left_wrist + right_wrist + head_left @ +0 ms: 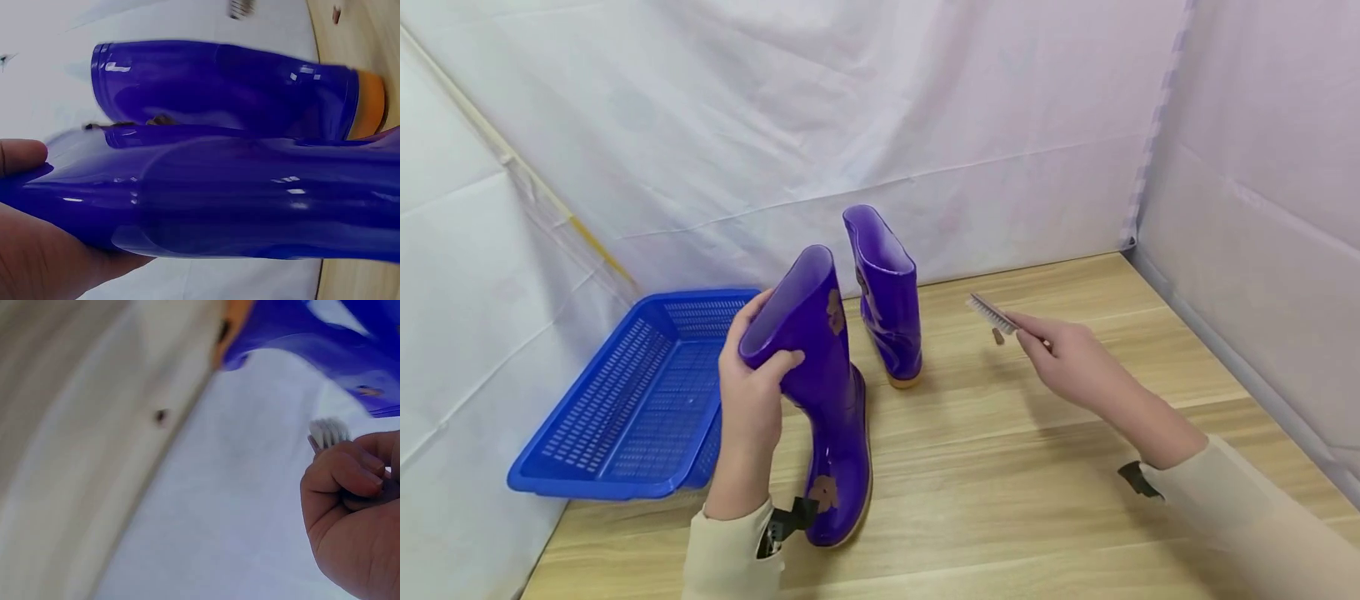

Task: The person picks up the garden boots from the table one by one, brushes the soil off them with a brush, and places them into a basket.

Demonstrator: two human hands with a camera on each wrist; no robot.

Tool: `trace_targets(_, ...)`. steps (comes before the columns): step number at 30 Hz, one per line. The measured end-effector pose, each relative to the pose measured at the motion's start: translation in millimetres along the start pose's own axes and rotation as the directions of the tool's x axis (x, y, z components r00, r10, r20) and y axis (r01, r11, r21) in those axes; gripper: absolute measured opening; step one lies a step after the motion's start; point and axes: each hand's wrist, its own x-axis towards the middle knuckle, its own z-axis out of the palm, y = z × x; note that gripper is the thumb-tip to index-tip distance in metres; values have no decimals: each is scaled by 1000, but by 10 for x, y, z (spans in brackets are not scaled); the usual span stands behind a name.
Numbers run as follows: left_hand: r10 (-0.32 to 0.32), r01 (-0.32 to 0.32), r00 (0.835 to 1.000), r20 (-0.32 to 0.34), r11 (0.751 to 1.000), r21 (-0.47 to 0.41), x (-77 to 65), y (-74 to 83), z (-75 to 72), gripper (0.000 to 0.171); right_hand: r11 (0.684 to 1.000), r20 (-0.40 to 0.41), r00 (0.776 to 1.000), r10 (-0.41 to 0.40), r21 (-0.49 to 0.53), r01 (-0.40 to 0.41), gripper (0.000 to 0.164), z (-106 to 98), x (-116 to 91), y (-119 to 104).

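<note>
My left hand (752, 400) grips a purple rain boot (820, 400) by the top of its shaft, thumb on the near side and fingers round the far side. Brown patches mark the boot at its shaft and toe. In the left wrist view the held boot (250, 194) fills the middle, with the second boot behind it. That second purple boot (891, 308) stands upright on the table, its tan heel toward me. My right hand (1071, 362) pinches a brush (992, 314) with pale bristles, held over the table right of the boots. In the right wrist view the bristles (329, 432) show beyond the curled fingers.
A blue perforated plastic basket (602, 483) sits at the left on the wood-grain table (985, 517). A small brown piece (997, 336) lies on the table below the brush. White cloth (1000, 108) hangs behind and along both sides.
</note>
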Motion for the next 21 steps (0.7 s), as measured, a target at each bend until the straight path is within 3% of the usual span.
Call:
trace_targets(2,21,-21,1000,1,999,29,-36,25,-30,65,998,-78,995,-66,5,67,44,-29,-86,-172)
trace_targets(4,50,-50,999,5,996,72,-80,42,-34,59,986,-190,968,-162,2,165,43,-38,-171,-352)
trace_targets(6,80,-80,997,4,990,112,-121,54,-12,54,957,-328,901,-283,-30,290,43,-29,-239,-528)
trace_targets(8,109,-107,994,-8,985,135,-152,59,22,49,910,-443,806,-393,-61,410,46,-11,-279,-705)
trace_targets(10,119,-113,992,-33,982,149,-179,58,56,43,863,-498,729,-470,-86,497,49,25,-296,-871)
trace_targets(11,121,-112,992,-48,981,159,-190,56,72,40,846,-507,709,-490,-83,526,49,52,-295,-945)
trace_targets(12,123,-111,991,-61,980,167,-198,54,86,39,835,-506,703,-501,-70,545,49,84,-288,-1017)
trace_targets(13,124,-110,990,-71,978,175,-205,47,97,37,831,-495,710,-501,-46,555,48,121,-279,-1086)
trace_targets(18,124,-108,989,-81,978,177,-225,22,163,36,871,-389,822,-417,89,484,44,353,-202,-1323)
trace_targets(21,123,-107,989,-88,980,168,-238,12,200,36,893,-318,878,-358,157,422,44,503,-145,-1412)
